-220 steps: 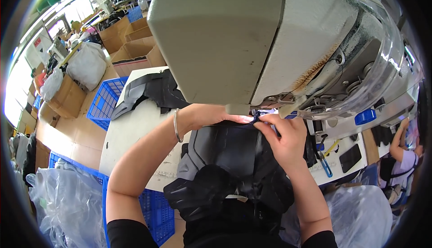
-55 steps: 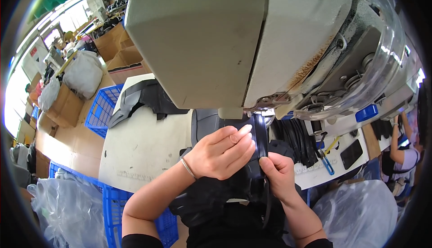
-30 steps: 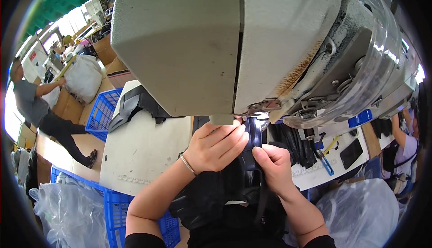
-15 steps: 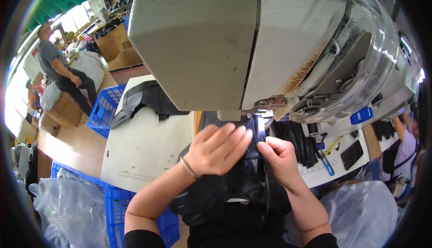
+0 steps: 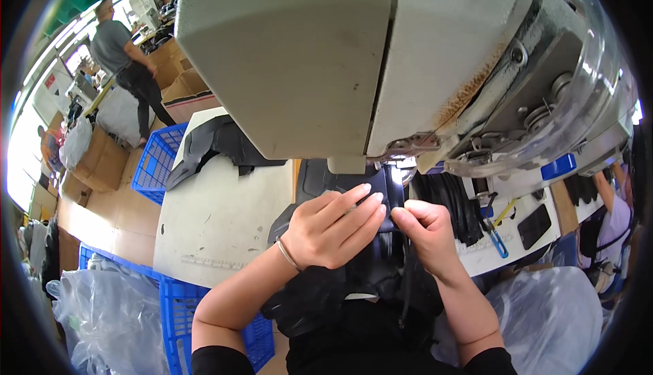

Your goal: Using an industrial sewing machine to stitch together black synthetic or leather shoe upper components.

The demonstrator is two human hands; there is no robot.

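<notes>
A dark, glossy black sheet piece [image 5: 373,247] runs from under the sewing machine [image 5: 286,69] down toward my lap. Over its left part lies my left hand [image 5: 337,229], fingers stretched out side by side; whether the fingertips press on it I cannot tell. My right hand [image 5: 428,233] is closed, thumb against bent fingers, pinching the piece's right edge just below the lit stitching area. The needle itself is hidden behind the machine head.
Black strips [image 5: 445,205] lie right of the machine, beside blue-handled snips [image 5: 498,240] and a dark phone [image 5: 535,225]. Black moulded pieces [image 5: 221,143] rest on the white table [image 5: 211,232]. Blue crates [image 5: 161,160] stand at left; a person [image 5: 126,52] is beyond.
My left hand has turned and settled lower, its fingers no longer blurred. The right hand keeps its pinch, slightly lower on the edge. The person at far left has shifted.
</notes>
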